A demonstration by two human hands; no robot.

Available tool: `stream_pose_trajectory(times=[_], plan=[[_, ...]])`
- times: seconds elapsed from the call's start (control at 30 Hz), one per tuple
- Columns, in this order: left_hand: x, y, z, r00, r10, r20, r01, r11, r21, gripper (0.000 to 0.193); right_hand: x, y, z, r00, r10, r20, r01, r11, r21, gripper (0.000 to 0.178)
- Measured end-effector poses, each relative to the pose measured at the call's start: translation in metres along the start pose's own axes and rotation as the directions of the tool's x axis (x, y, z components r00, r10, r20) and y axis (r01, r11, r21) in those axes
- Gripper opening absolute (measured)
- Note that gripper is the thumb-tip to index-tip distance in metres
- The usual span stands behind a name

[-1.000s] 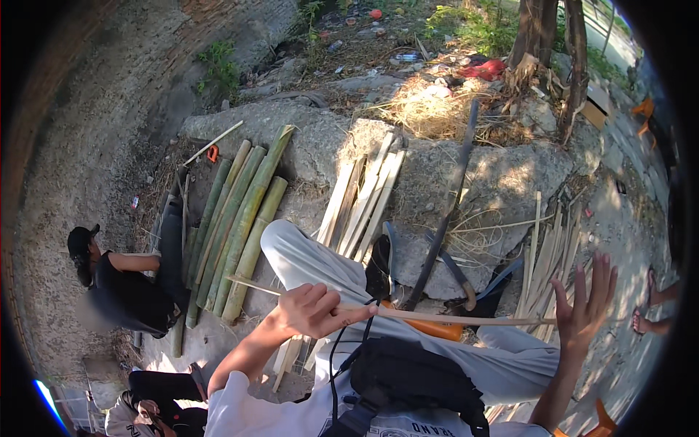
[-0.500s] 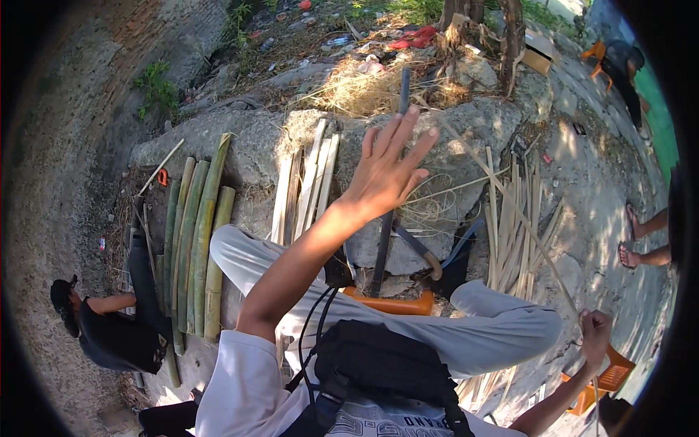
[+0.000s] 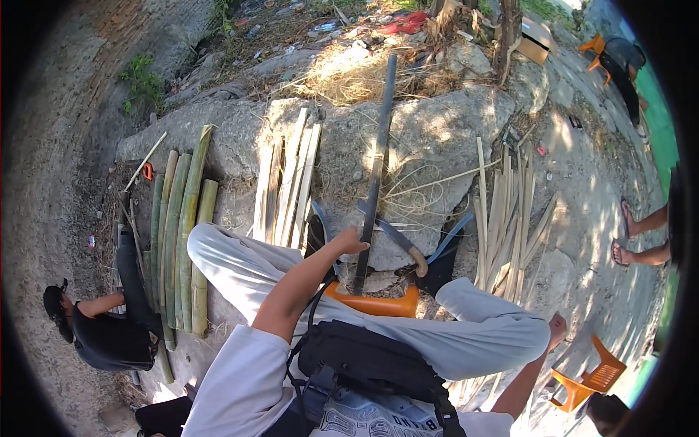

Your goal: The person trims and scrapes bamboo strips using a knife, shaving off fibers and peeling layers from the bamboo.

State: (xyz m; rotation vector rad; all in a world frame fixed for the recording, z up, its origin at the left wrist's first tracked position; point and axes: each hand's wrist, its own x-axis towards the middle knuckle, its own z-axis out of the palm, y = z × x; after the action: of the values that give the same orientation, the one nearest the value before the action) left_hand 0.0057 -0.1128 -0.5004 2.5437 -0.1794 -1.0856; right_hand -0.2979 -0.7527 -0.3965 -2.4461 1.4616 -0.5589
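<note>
My left hand (image 3: pixel 351 240) is closed, its fingers curled beside a long dark bar (image 3: pixel 380 138) that stands between my legs. Whether it grips the bar or something thin is hidden. Beyond my right knee, my right hand (image 3: pixel 557 331) shows in part, fingers curled; anything in it cannot be made out. A large knife with a wooden handle (image 3: pixel 418 261) lies by the bar, its dark blade slanting across it. The bar's lower end meets an orange plastic piece (image 3: pixel 373 301) in front of me. Thin pale strips lie in loose loops (image 3: pixel 426 191) on the rock.
Split bamboo slats lie in a left bundle (image 3: pixel 291 182) and a right pile (image 3: pixel 513 226). Green bamboo poles (image 3: pixel 182 240) are at the left beside a person in black (image 3: pixel 116 339). An orange chair (image 3: pixel 593 375) stands right; another person's feet (image 3: pixel 624 251) are beyond.
My left hand has come down from above the bar, going from spread to closed. My right hand has moved in toward the knee, and the long thin strip it held is out of sight.
</note>
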Motion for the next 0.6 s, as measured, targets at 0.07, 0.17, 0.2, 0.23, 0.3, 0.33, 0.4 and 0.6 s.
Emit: stream_pose_trajectory(times=[0.07, 0.17, 0.2, 0.23, 0.3, 0.33, 0.4, 0.6], plan=[[-0.008, 0.002, 0.003, 0.998, -0.066, -0.002, 0.066, 0.998, -0.020, 0.088, 0.019, -0.086, -0.018, 0.989, -0.145, 0.028, 0.144, 0.989, 0.029, 0.029], [-0.027, 0.014, 0.024, 0.990, -0.112, -0.090, 0.112, 0.994, -0.012, 0.086, -0.006, -0.232, -0.056, 0.882, -0.441, 0.165, 0.415, 0.894, 0.169, 0.022], [-0.033, 0.017, 0.032, 0.976, -0.116, -0.186, 0.122, 0.992, 0.019, 0.082, -0.028, -0.273, -0.073, 0.803, -0.503, 0.319, 0.505, 0.859, 0.085, 0.021], [-0.033, 0.021, 0.036, 0.975, -0.104, -0.199, 0.109, 0.994, 0.010, 0.082, -0.037, -0.277, -0.075, 0.747, -0.518, 0.417, 0.568, 0.823, 0.007, 0.022], [-0.031, 0.022, 0.042, 0.974, -0.125, -0.187, 0.117, 0.992, -0.054, 0.071, -0.043, -0.256, -0.071, 0.666, -0.413, 0.621, 0.563, 0.825, -0.055, 0.030], [-0.028, 0.015, 0.043, 0.970, -0.134, -0.203, 0.124, 0.990, -0.064, 0.071, -0.051, -0.262, -0.077, 0.612, -0.307, 0.729, 0.587, 0.794, -0.159, 0.032], [-0.022, 0.002, 0.043, 0.953, -0.205, -0.224, 0.160, 0.966, -0.206, 0.058, -0.071, -0.283, -0.084, 0.561, -0.407, 0.721, 0.683, 0.719, -0.127, 0.032], [-0.017, -0.014, 0.020, 0.880, -0.250, -0.405, 0.058, 0.901, -0.430, 0.032, -0.177, -0.396, -0.004, 0.456, -0.725, 0.517, 0.576, 0.683, 0.449, 0.025]])
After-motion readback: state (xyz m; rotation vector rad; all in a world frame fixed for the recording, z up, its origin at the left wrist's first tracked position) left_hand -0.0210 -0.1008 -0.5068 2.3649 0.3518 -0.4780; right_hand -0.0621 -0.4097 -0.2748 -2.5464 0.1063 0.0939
